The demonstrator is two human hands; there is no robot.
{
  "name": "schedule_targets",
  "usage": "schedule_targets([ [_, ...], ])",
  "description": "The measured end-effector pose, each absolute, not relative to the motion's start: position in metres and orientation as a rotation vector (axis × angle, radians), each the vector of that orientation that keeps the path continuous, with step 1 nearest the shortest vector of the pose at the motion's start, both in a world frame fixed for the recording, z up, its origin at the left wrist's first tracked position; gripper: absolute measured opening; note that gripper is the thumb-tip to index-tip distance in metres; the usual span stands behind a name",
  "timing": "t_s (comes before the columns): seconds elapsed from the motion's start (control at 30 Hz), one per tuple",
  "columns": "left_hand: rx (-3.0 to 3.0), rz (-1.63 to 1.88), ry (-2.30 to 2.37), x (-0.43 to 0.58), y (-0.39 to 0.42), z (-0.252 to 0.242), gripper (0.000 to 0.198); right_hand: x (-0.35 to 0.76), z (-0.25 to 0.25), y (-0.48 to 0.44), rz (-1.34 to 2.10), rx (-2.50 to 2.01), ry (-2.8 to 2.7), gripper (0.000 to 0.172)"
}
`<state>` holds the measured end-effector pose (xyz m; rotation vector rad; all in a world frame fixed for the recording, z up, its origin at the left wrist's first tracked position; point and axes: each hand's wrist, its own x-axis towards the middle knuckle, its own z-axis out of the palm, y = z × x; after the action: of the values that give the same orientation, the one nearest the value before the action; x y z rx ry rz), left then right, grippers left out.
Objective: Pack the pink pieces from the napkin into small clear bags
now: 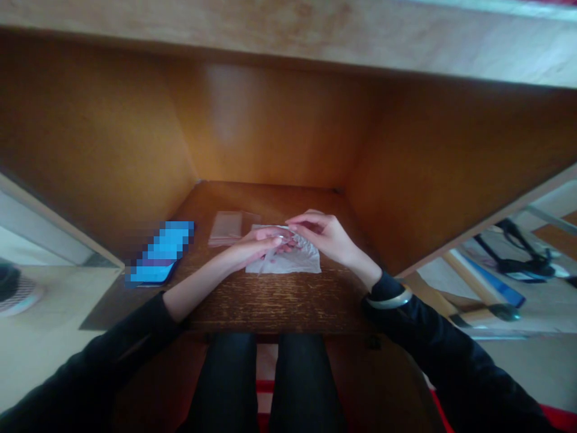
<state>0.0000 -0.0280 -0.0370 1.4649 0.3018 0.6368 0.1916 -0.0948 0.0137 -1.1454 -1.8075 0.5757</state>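
Note:
A crinkled white translucent plastic bag [288,256] lies on the dark wooden desk [270,307], under both hands. My left hand [259,245] rests over its near part, fingers pinched on the plastic, with a thin clear strip showing below them. My right hand [318,233] comes in from the right, its fingertips pinching the bag's upper edge. Both hands' fingertips nearly meet. A flat stack of clear plastic sleeves [225,228] lies beyond my left hand, apart from it. A smartphone [160,252], pixelated to blue blocks, lies further left.
Wooden panels wall the desk at the back and both sides, with a shelf board [288,42] overhead. A pale bangle [388,299] circles my right wrist. My dark-trousered legs [265,385] show below the desk edge. Blue and black objects [505,264] lie outside the right panel.

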Motion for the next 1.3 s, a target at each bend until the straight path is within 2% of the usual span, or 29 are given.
schedule_targets([
  [0.13,1.310,0.636,0.329,-0.001,-0.026,-0.038,0.027,0.205,-0.010,-0.086,0.523,-1.410,-1.675,0.020],
  [0.33,1.263,0.643,0.419,-0.007,-0.028,-0.031,0.038,0.208,-0.024,-0.096,0.351,-1.839,-1.920,0.028],
  [0.5,1.411,0.746,0.408,-0.007,-0.024,-0.033,0.039,0.198,-0.025,-0.104,0.168,-1.925,-1.956,0.019],
  [0.67,1.406,0.777,0.380,-0.008,-0.025,-0.030,0.041,0.196,-0.024,-0.107,0.095,-1.889,-2.030,0.015],
  [0.77,1.344,0.770,0.380,-0.009,-0.026,-0.027,0.044,0.194,-0.015,-0.106,0.075,-1.832,-1.865,0.014],
  [0.9,1.289,0.751,0.394,-0.009,-0.026,-0.028,0.045,0.186,0.009,-0.101,0.132,-1.515,-1.580,0.012],
  [1.03,1.268,0.719,0.398,-0.009,-0.026,-0.030,0.043,0.172,0.028,-0.098,0.292,-1.248,-1.696,0.011],
  [1.17,1.307,0.769,0.366,-0.010,-0.025,-0.031,0.043,0.167,0.028,-0.091,0.343,-1.199,-1.712,0.016],
  [1.3,1.340,0.802,0.357,-0.012,-0.022,-0.030,0.043,0.177,0.013,-0.076,0.522,-1.235,-1.479,0.030],
])
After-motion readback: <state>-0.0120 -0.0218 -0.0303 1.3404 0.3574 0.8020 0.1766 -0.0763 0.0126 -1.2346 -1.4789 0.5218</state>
